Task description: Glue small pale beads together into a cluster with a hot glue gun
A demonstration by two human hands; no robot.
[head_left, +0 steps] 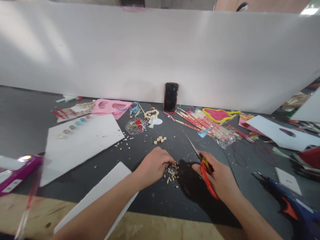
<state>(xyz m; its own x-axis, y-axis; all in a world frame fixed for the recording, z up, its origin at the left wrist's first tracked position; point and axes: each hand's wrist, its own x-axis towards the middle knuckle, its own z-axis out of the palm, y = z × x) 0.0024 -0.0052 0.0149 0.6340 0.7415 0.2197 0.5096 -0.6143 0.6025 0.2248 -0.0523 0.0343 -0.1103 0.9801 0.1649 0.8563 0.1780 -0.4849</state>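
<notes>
My left hand (155, 166) is low over the dark mat, fingertips drawn together at the edge of a loose heap of small pale cut pieces (172, 176). Whatever sits between those fingertips is too small to make out. Scissors (205, 176) with red handles rest in my right hand (222, 175), their blades pointing away and to the left. A yellowish part shows near the pivot. Just beyond my left hand lies a cluster of small pale flower-like shapes (160, 139). Farther back is a ring of pale beads (151, 114) beside a white round piece.
A phone (171, 96) leans on the white upright panel (160, 50). White boards (80, 143) lie at left, near a purple tool (20, 173). Wrapped chopstick-like sticks (200, 123) and a pink-and-yellow shape (217, 115) are back right. A blue glue gun (282, 200) lies at right.
</notes>
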